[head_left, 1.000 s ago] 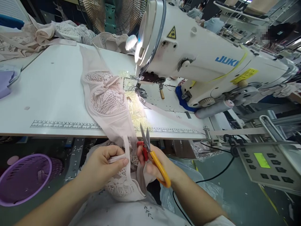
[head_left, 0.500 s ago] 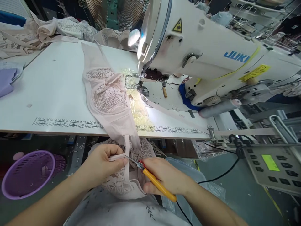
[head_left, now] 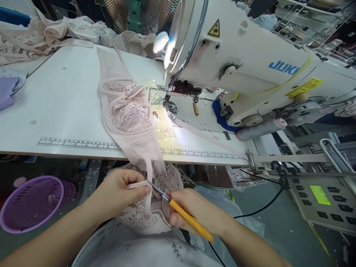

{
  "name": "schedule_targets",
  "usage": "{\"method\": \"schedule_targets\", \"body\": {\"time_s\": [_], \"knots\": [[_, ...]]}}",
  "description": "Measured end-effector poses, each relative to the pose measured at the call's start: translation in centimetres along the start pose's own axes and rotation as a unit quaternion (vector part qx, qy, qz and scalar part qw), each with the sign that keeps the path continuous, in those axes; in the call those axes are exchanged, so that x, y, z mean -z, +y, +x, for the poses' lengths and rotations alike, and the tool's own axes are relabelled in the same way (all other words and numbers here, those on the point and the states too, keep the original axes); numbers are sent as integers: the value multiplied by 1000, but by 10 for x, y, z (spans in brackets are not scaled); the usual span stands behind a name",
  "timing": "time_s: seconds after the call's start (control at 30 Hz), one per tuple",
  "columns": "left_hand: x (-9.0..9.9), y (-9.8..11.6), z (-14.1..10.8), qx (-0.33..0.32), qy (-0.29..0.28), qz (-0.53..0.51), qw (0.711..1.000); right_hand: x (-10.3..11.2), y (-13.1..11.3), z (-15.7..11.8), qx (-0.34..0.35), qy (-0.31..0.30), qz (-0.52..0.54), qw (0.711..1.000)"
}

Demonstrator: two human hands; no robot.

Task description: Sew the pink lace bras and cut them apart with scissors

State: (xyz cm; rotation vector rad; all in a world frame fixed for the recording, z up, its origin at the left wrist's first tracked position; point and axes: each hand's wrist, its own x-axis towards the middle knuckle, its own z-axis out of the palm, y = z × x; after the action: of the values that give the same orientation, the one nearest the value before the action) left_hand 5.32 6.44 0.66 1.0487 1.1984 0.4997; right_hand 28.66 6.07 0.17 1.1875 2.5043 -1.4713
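Observation:
A pale pink lace bra (head_left: 130, 116) lies partly on the sewing table and hangs over its front edge toward my lap. My left hand (head_left: 126, 191) pinches a narrow pale strap (head_left: 137, 184) between thumb and forefinger. Wrapped round a slim tool with an orange handle (head_left: 191, 219), my right hand (head_left: 191, 209) points its thin metal end (head_left: 157, 188) at the strap beside my left thumb. Whether the tip touches the strap is unclear. Something red shows near my right fingertips. A black cord runs by the handle's end; I cannot tell whether it joins it.
A white JUKI sewing machine (head_left: 250, 55) stands at the right, its lamp lit. A ruler scale (head_left: 80, 144) marks the table's front edge. More bras (head_left: 55, 35) are heaped at the back left, near a fan (head_left: 135, 16). A purple basket (head_left: 33, 204) sits below left, a control panel (head_left: 322, 200) at right.
The orange handle has swung slightly down and right in my right hand. My left hand keeps its pinch on the strap. The view has shifted a little.

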Motion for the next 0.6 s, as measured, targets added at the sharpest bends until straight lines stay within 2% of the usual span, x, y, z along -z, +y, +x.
{"method": "schedule_targets", "body": {"time_s": [0.27, 0.6], "knots": [[0, -5, 3, 29, -22, -79, 996, 4, 2, 3, 1, -4, -38, 999], [2, -5, 2, 40, -42, -94, 994, -3, 1, 3, -23, -1, -18, 1000]]}}
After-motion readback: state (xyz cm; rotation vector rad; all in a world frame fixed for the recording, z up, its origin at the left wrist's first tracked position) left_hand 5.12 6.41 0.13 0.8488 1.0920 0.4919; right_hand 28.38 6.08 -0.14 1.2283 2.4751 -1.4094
